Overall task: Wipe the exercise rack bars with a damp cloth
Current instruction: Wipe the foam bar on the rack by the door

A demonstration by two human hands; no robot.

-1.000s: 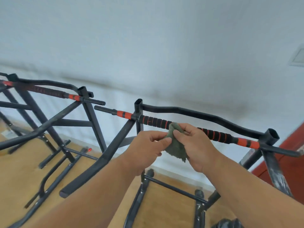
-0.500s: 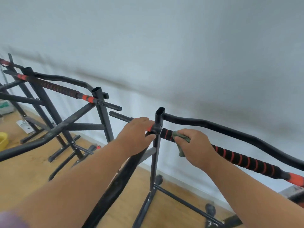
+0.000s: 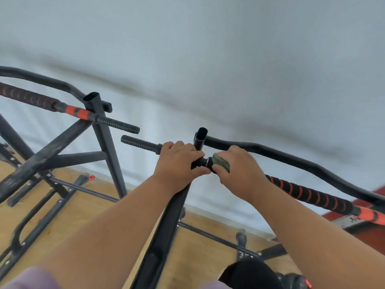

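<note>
The cloth (image 3: 221, 163) was a small grey-green wad, bunched under the right hand (image 3: 239, 174) and pressed round the bar (image 3: 308, 195) just to the right of the upright post (image 3: 200, 140). The right fingers (image 3: 218, 171) were curled over it, clamping it to the bar, with only its left end showing. The left hand (image 3: 177, 163) gripped the joint on the other side of the post, fingers wrapped round the bar, thumb tip almost touching the right hand.

Judged from this, the cloth would be soft and limp, light, and apt to bunch or slip out if held loosely; wrapping it fully round the tube and squeezing looked like the sound hold. Being damp, it would probably drag on the ribbed foam grip with its red bands and slide more freely on bare painted metal. The rack (image 3: 166, 222) itself seemed stiff steel tube, heavy enough to stand but liable to rock, so bracing at the joint made sense.

A second rack (image 3: 100, 126) stood to the left, apart from the first, on the wooden floor (image 3: 87, 209) against a pale wall (image 3: 229, 59).
</note>
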